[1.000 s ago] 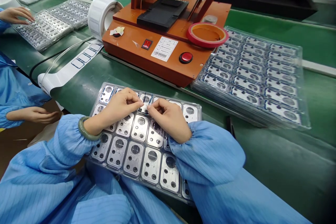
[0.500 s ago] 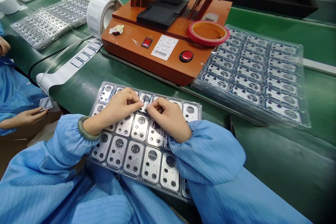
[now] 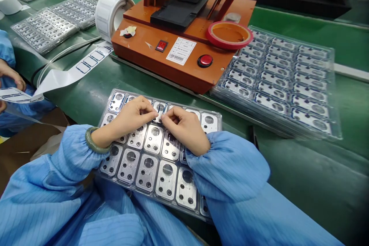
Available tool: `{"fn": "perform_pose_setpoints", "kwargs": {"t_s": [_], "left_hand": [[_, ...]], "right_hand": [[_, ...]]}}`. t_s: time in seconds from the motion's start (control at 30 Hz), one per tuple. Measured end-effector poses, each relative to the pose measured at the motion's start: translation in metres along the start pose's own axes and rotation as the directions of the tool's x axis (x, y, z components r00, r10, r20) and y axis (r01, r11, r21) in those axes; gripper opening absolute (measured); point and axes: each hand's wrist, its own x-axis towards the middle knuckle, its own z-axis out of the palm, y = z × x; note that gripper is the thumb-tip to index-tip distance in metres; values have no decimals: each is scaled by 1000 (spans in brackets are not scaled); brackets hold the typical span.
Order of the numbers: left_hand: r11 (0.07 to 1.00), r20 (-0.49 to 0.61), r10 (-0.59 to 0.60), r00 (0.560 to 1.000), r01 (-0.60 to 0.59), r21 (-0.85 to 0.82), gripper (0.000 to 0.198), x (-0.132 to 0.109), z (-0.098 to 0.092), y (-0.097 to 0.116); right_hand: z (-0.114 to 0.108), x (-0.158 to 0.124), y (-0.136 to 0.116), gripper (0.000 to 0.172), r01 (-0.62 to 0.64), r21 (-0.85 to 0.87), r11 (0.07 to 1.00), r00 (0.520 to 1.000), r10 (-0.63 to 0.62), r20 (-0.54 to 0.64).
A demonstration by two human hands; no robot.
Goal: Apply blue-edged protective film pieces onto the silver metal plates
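Observation:
A clear plastic tray (image 3: 127, 189) of silver metal plates lies in front of me, tilted toward my lap. Over its far row, my left hand (image 3: 127, 117) pinches thumb and forefinger together. Close beside it, my right hand (image 3: 187, 130) makes the same pinch, the fingertips almost meeting. Between them stands a thin blue adhesive frame (image 3: 163, 108), whose edges show above one metal plate (image 3: 157, 118); both pinches seem to hold it. The plate at the tray's far left corner (image 3: 116, 102) carries a blue outline. My fingers hide part of the far and middle rows.
Behind the tray stands an orange press (image 3: 138, 54) with red buttons and a roll of red tape (image 3: 230, 34) on it. Stacked trays (image 3: 276, 84) are at the right. A label roll (image 3: 108, 13) trails its strip (image 3: 62, 80) leftward to a co-worker's hands (image 3: 11, 75).
Both my hands stay pinched at the same spot. At the left, the co-worker's hands have shifted up and left, lifting the label strip with them.

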Motion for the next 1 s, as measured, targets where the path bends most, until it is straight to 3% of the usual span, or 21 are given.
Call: {"fn": "perform_pose_setpoints", "kwargs": {"t_s": [0.47, 1.0], "left_hand": [[1000, 12, -1, 1000, 1, 21, 9, 0, 0, 1], [934, 4, 288, 958, -282, 221, 9, -2, 5, -16]], "right_hand": [[1, 0, 1, 19, 9, -22, 1000, 1000, -9, -3], [0, -2, 0, 18, 83, -73, 994, 996, -84, 0]]}}
